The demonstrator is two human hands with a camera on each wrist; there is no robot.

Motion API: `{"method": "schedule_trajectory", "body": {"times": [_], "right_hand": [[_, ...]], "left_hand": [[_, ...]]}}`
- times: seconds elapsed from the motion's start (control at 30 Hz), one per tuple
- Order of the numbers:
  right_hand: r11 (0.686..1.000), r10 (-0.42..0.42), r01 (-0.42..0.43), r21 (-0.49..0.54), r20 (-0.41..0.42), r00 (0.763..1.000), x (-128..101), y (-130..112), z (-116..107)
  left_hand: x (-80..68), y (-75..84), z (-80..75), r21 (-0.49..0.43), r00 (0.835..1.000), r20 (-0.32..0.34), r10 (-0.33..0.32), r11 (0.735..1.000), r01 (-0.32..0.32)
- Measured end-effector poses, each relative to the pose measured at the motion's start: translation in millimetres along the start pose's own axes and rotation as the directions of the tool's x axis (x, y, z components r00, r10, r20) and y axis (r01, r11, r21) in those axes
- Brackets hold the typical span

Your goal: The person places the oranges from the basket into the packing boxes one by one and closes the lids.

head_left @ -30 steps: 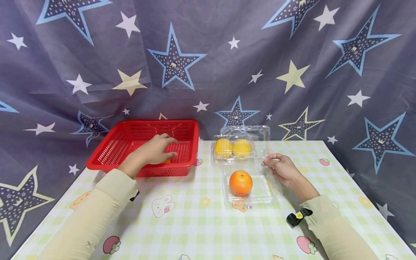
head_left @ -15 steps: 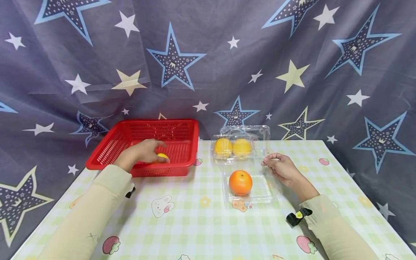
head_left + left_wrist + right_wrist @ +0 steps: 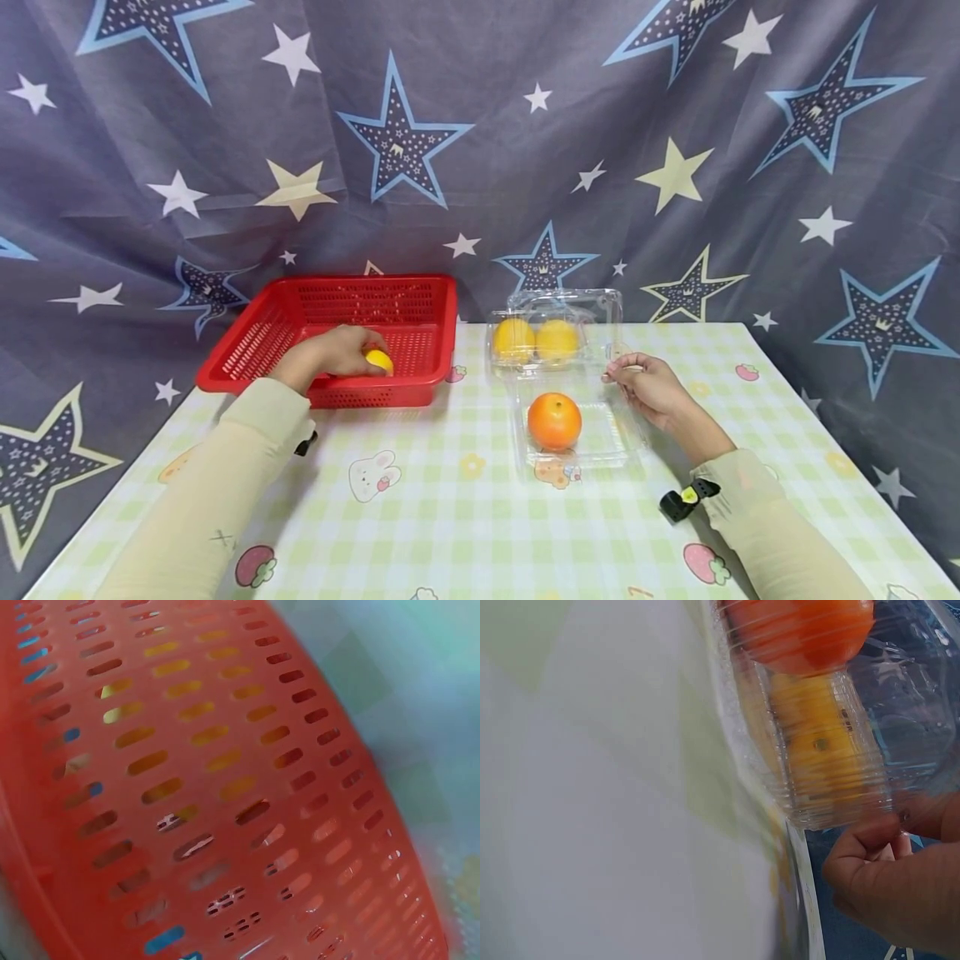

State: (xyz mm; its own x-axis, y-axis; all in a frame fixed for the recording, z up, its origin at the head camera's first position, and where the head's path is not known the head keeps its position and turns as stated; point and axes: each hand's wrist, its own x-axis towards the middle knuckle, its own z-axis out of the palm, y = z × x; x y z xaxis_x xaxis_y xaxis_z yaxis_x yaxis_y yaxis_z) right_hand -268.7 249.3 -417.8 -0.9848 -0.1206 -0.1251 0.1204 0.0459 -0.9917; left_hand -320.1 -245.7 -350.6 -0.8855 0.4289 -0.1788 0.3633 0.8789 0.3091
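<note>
Inside the red basket, my left hand curls its fingers round a round yellow fruit. Through the basket's slots in the left wrist view, patches of the yellow fruit show; that hand is mostly hidden there. My right hand pinches the edge of a clear plastic clamshell box between thumb and fingers. The box lies with its lid raised at the back, and an orange sits in its left half. In the right wrist view, the pinching fingers show at the box's edge.
Behind the open box stands another clear box with two yellow fruits in it. A checked tablecloth covers the table, and a star-patterned curtain hangs along the back edge.
My left hand has shifted slightly left and down inside the basket, and its spread fingers have closed round the yellow fruit. The right hand, the box and the orange have stayed put.
</note>
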Motion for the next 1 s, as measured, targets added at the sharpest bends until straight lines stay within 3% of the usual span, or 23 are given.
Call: {"method": "schedule_trajectory", "body": {"times": [0.27,0.37,0.5,0.8,1.0], "right_hand": [[1.000,0.002,-0.002,0.000,0.003,1.000,-0.5,-0.4,-0.2],[1.000,0.001,-0.001,0.002,0.007,1.000,-0.3,-0.7,-0.2],[1.000,0.001,-0.001,0.002,0.008,1.000,-0.6,-0.7,-0.7],[1.000,0.001,-0.001,0.019,0.005,1.000,-0.6,0.2,-1.6],[1.000,-0.001,0.001,0.022,0.006,1.000,0.5,1.5,-1.7]], "left_hand": [[3.8,-0.1,4.6,-0.014,1.000,0.001,-0.031,0.999,0.031],[5.1,-1.4,5.4,0.011,1.000,-0.008,-0.014,1.000,0.014],[6.2,-2.3,7.5,0.042,0.999,-0.045,-0.006,0.999,0.008],[8.4,-9.3,14.0,0.043,0.988,-0.138,-0.066,0.996,0.072],[6.9,-10.6,14.8,0.056,0.979,-0.193,-0.061,0.996,0.073]]}}
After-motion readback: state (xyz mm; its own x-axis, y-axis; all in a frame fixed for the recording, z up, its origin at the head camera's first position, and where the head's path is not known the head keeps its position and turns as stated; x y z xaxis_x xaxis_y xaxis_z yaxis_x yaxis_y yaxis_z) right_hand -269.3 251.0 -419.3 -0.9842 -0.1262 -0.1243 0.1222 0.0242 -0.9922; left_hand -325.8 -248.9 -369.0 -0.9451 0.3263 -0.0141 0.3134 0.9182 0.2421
